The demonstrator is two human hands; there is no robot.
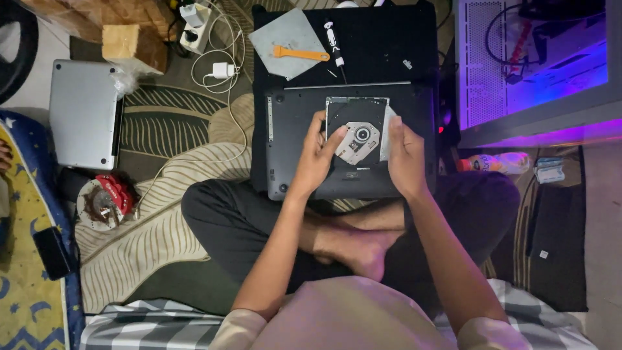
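- Two bare hands hold a flat, square optical drive (358,139) of grey metal over an upturned dark laptop (295,162).
- Left hand (315,155): fingers clamped on the drive's left edge.
- Right hand (405,155): fingers clamped on its right edge.
- Orange plastic scraper (298,53) on a grey sheet (285,29), near the black mat's (389,45) far edge.
- Slim screwdriver (335,43) lies just beside it.

Optical drive (358,139) edges under both hands, steering wheel (14,48) cut off at left edge
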